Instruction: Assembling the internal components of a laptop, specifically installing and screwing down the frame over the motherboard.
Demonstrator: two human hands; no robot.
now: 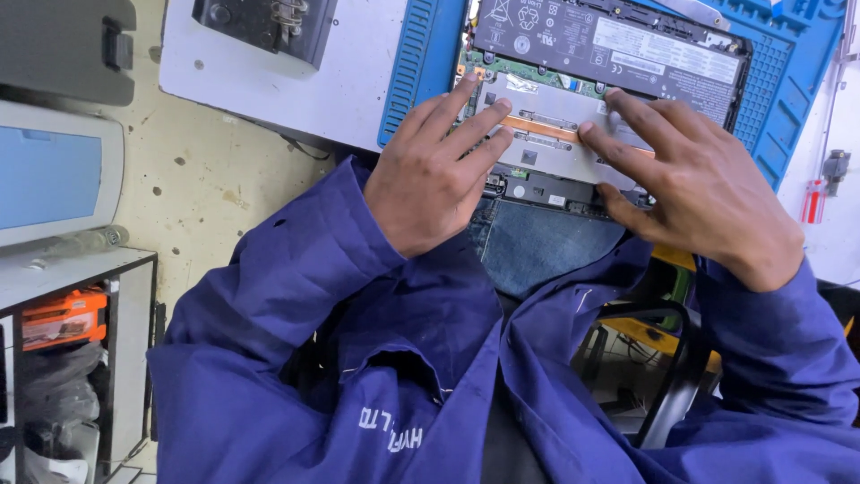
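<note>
Blue sleeves (358,358); I am pressing both hands, left (430,175) and right (703,193), fingers spread flat, on the opened laptop (573,116); pressing hard risks cracking its board.

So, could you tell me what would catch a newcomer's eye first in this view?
Probably the two hands, left hand and right hand, fingertips pressing on an opened laptop at top centre. Its black battery and a green board show. The laptop lies on a blue mat, and blue sleeves fill the lower half.
</note>
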